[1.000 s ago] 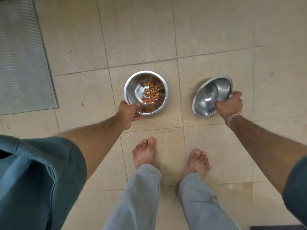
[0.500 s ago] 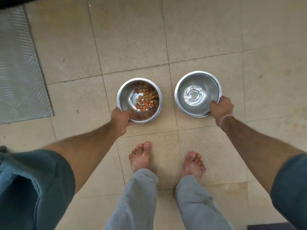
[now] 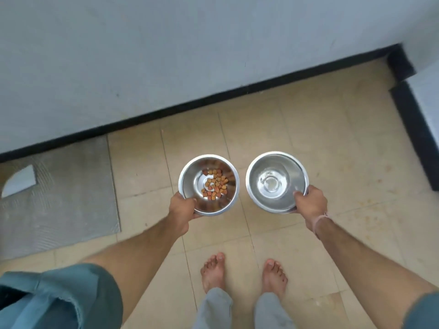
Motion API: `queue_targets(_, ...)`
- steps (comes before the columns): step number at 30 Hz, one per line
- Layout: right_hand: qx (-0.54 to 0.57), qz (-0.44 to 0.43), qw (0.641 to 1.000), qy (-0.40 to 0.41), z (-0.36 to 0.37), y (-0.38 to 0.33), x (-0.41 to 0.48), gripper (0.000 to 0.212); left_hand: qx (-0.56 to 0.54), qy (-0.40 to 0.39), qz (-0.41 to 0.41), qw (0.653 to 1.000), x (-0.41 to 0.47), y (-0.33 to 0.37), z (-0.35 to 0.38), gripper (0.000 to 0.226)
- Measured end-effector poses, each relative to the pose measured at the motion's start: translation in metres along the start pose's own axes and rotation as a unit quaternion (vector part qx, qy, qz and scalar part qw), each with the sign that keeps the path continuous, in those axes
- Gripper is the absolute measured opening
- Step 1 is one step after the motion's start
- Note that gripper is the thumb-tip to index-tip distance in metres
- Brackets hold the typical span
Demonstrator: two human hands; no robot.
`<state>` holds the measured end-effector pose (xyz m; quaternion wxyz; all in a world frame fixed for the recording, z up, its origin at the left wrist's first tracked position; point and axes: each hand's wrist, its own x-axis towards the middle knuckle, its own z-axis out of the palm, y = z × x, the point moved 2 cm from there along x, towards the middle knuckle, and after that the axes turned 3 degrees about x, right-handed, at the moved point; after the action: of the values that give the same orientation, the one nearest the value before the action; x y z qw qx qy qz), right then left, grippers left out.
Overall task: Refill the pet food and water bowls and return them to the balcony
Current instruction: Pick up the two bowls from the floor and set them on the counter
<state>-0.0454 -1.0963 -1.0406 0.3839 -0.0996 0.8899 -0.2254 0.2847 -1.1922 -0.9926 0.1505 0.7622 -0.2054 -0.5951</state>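
Note:
My left hand (image 3: 181,208) grips the near rim of a steel food bowl (image 3: 190,172) that holds a small heap of brown and orange kibble (image 3: 215,184). My right hand (image 3: 311,204) grips the near right rim of a second steel bowl (image 3: 255,184), which holds a little clear water. Both bowls are held level, side by side, above the beige tiled floor (image 3: 332,143), just ahead of my bare feet.
A pale wall (image 3: 166,55) with a black skirting strip (image 3: 237,90) runs across ahead. A grey mat (image 3: 71,191) lies on the floor to the left. A black-edged corner (image 3: 413,129) juts in at the right.
The right-hand bowl went from tilted to level. The view has swung up from the floor, and the wall and skirting have come into sight ahead.

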Motion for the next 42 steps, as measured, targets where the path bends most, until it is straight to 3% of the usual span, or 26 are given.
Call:
queue_targets(7, 0.08, -0.034, 0.996, 0.02, -0.085, -0.097, -0.109, 0.004, 0.037, -0.042, 0.068, 0.996, -0.105, 0.115, -0.017, 0.041)
queue_targets(17, 0.137, -0.08, 0.986, 0.054, -0.21, -0.18, -0.241, 0.016, 0.093, -0.057, 0.16, 0.981, -0.246, 0.228, -0.046, 0.041)
queue_targets(26, 0.174, -0.131, 0.972, 0.087, -0.325, -0.22, -0.352, 0.027, 0.141, -0.071, 0.238, 0.958, -0.381, 0.282, -0.071, 0.038)
queue_targets(30, 0.171, -0.148, 0.966, 0.123, -0.373, -0.229, -0.405, 0.021, 0.167, -0.09, 0.267, 0.945, -0.445, 0.299, -0.08, 0.03)
queue_targets(42, 0.211, -0.17, 0.946, 0.18, -0.497, -0.255, -0.54, 0.021, 0.223, -0.133, 0.4, 0.879, -0.608, 0.359, -0.112, 0.03)
